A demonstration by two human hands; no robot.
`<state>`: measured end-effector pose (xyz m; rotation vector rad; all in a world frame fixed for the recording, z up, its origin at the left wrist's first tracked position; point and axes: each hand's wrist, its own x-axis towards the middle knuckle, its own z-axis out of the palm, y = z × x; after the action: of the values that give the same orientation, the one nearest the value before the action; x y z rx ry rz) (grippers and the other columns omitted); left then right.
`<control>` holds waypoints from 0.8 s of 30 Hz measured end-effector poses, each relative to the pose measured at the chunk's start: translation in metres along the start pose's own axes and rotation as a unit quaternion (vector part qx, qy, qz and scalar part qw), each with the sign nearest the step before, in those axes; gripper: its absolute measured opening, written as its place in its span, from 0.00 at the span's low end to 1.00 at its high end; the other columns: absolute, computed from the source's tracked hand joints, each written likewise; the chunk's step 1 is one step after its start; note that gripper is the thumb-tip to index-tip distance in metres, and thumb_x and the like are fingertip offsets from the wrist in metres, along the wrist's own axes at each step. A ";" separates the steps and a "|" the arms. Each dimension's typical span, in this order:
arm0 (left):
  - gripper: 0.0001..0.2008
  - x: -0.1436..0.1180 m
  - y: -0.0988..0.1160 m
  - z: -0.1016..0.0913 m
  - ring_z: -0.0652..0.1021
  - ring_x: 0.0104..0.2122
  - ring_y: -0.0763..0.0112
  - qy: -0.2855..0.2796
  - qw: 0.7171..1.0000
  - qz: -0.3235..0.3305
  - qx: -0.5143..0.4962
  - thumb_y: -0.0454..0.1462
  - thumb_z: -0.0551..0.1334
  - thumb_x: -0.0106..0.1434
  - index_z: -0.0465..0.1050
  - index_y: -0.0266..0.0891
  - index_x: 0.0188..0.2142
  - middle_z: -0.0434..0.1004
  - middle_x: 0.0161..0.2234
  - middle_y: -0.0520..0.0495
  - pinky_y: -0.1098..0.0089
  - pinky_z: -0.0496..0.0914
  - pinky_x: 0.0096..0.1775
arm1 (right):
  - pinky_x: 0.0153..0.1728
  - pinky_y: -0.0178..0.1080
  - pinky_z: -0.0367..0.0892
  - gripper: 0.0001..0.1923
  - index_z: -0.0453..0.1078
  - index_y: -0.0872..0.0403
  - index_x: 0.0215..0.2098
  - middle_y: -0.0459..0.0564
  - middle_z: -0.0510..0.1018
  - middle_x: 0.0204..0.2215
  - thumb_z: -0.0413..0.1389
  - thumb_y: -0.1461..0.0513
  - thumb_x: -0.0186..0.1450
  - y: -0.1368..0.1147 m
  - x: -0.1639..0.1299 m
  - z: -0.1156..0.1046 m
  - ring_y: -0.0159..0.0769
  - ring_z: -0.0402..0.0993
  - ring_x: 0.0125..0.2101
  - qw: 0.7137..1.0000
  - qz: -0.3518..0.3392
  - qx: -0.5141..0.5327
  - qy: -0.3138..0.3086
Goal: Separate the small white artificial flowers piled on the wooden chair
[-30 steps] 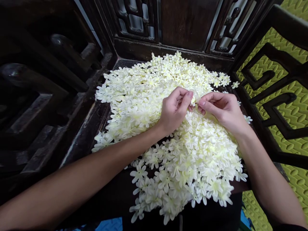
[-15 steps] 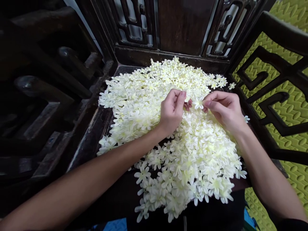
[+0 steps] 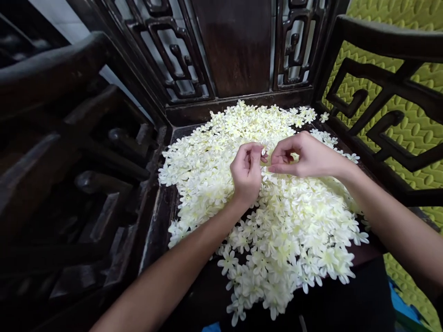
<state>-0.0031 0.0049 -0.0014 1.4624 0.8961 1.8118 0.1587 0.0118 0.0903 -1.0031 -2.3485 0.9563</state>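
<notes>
White artificial flowers (image 3: 311, 207) with pale yellow centres lie in a thick heap on a dark wooden seat. Over the middle of the heap, my left hand (image 3: 246, 170) is closed in a pinch, thumb against forefinger. A small white flower (image 3: 263, 151) shows partly at those fingertips. Just to its right, my right hand (image 3: 299, 154) has thumb and forefinger nearly together, pointing at the left hand. What lies between the right fingertips, if anything, is too small to make out. The two hands are close but apart.
Carved dark wooden armrests stand on the left (image 3: 93, 180) and right (image 3: 380, 101), with a panelled backrest (image 3: 235, 50) behind the heap. A yellow-green textured surface (image 3: 398, 27) shows through the right armrest. Loose flowers lie near the seat's right edge.
My right hand has moved left, up to the left hand, and turned. The flower that stood out at its fingertips no longer shows there. The view has shifted, too.
</notes>
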 end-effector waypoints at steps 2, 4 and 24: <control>0.08 -0.001 0.001 0.000 0.77 0.32 0.78 -0.002 1.000 -0.004 0.010 0.41 0.62 0.68 0.72 0.39 0.40 0.76 0.34 0.49 0.77 0.72 0.33 | 0.23 0.36 0.60 0.08 0.77 0.58 0.33 0.47 0.76 0.24 0.63 0.59 0.63 0.003 -0.001 0.001 0.29 0.66 0.22 0.998 -0.007 0.022 0.053; 0.07 -0.003 0.001 0.000 0.77 0.31 0.78 -0.004 1.000 -0.012 0.016 0.41 0.63 0.67 0.72 0.39 0.40 0.75 0.32 0.50 0.77 0.73 0.34 | 0.22 0.35 0.59 0.08 0.77 0.59 0.35 0.48 0.77 0.25 0.62 0.60 0.65 0.007 -0.003 0.004 0.28 0.65 0.23 0.992 -0.007 0.062 0.110; 0.07 -0.007 0.009 0.002 0.78 0.30 0.80 -0.012 0.997 -0.003 0.072 0.40 0.64 0.66 0.74 0.37 0.37 0.78 0.32 0.51 0.78 0.74 0.34 | 0.16 0.31 0.52 0.13 0.80 0.61 0.38 0.46 0.75 0.23 0.66 0.57 0.63 0.026 -0.013 0.010 0.22 0.58 0.18 0.960 -0.006 0.270 0.080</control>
<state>-0.0001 -0.0059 0.0028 1.5654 1.0365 1.7533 0.1731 0.0111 0.0628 -0.8029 -1.8062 1.3541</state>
